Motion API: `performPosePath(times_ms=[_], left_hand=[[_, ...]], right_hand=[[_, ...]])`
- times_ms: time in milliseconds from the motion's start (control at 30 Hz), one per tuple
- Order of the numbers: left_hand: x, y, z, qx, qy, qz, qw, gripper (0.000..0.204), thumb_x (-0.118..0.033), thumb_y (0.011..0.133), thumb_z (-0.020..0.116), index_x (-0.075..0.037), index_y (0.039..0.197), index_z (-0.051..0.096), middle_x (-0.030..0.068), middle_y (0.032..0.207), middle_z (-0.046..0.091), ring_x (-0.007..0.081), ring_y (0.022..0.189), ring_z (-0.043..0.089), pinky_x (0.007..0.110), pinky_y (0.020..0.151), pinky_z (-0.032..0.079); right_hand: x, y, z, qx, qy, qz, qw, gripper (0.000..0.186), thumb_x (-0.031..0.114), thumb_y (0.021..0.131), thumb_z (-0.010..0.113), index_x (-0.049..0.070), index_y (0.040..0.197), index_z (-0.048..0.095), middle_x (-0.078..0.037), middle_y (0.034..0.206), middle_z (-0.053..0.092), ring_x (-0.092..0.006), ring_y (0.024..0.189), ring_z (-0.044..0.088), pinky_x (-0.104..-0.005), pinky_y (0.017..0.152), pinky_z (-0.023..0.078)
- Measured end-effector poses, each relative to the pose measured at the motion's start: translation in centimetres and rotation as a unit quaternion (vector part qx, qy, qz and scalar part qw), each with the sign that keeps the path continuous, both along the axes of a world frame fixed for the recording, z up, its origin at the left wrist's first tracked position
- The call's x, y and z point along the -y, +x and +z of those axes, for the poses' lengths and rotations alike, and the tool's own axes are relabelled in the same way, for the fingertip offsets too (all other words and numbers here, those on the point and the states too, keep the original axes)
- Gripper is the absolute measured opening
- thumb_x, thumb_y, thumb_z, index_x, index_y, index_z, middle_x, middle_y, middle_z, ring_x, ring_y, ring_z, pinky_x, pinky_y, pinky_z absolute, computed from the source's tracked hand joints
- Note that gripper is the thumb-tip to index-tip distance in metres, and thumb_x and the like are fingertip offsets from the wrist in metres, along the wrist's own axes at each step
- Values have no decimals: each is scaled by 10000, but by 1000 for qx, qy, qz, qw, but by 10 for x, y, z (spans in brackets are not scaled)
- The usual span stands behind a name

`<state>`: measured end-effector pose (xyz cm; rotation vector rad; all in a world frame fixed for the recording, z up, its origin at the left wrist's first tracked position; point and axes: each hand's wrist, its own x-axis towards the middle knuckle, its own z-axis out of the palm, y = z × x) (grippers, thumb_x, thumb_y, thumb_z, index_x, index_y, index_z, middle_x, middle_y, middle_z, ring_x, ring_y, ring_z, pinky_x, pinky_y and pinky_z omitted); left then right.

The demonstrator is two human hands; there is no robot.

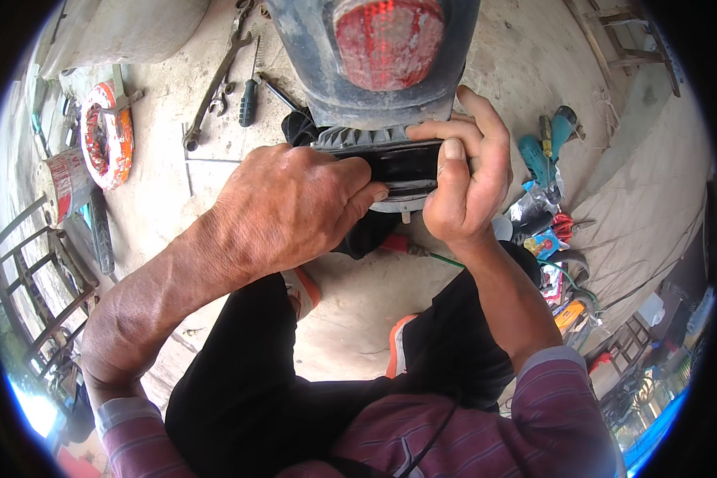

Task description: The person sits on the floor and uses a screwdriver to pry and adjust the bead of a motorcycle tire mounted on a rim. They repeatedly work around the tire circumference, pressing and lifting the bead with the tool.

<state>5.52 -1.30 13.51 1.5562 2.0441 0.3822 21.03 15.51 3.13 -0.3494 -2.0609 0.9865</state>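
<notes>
A black tyre point(400, 166) with a ribbed edge sits directly below a dusty grey rear fender point(311, 56) that carries a red lamp point(389, 40). My left hand point(291, 199) is closed on the tyre's near left part, thumb and fingertips pressed at its dark inner channel. My right hand point(470, 175) grips the tyre's right part, thumb upright on the edge, upper fingers curved behind it beside the fender's lower edge. A grey metal part shows beneath the tyre, mostly hidden by dark material and my hands.
Wrenches point(219, 88) and a screwdriver point(248, 103) lie upper left, near an orange-white ring point(107, 135). Drills point(542, 159), red-handled pliers point(564, 227) and assorted items lie right. Metal racks point(40, 295) stand at the left. My legs point(231, 358) are bent below my hands.
</notes>
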Motion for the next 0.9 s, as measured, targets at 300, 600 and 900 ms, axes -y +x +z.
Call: performPosePath(times_ms=[300,600,900], left_hand=[[136,-35,-109,-36,-143,94,985,350,-322,1127,645,-47,920,707,163,771,698,407,688,696,489,626,540],[119,-34,-113,24,-95,191,977,416,-396,1136,627,-47,935,730,186,749,706,423,731,714,512,665,550],[108,-10,-76,78,-23,165,983,366,-365,1120,660,-38,965,717,215,823,724,463,799,724,551,720,570]], right_hand=[[-12,-2,6,6,-82,24,996,459,109,1076,462,-151,1454,496,-149,870,787,-167,770,689,-285,799,553],[-14,2,6,35,-110,26,993,549,101,1055,409,-194,1518,423,-251,1172,714,-243,962,725,-359,979,552],[-11,-2,6,43,-72,-55,995,509,152,1063,480,-183,1444,516,-160,989,741,-199,845,704,-316,842,560]])
